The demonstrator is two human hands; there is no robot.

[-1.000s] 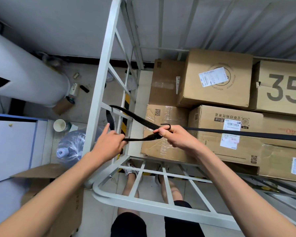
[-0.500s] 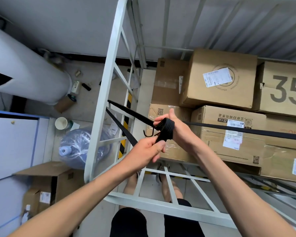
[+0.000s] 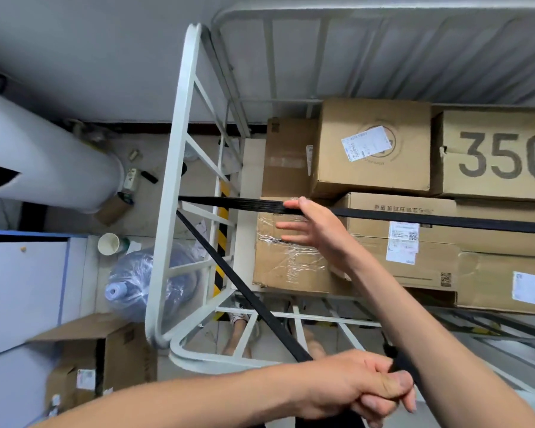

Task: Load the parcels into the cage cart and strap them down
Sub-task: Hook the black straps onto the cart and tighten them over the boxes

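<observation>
A white cage cart (image 3: 173,168) holds several stacked cardboard parcels (image 3: 374,149). A black strap (image 3: 445,216) runs taut across the parcels and round the cart's left side frame. From the frame its free end slants down toward me. My left hand (image 3: 368,387) grips that free end near the bottom of the view, fingers curled round it. My right hand (image 3: 309,227) hovers with straight fingers over the taped parcel (image 3: 288,267), its upper fingertips touching the strap.
Left of the cart on the floor stand a water bottle (image 3: 136,282), a paper cup (image 3: 108,244) and an open cardboard box (image 3: 96,350). A large white cylinder (image 3: 44,168) lies at the far left. My legs show below through the cart's front bars.
My left hand has pulled the strap's free end down and toward me, drawing it taut. My right hand has let go of the bunched strap and hook and now lies open along the strap.
</observation>
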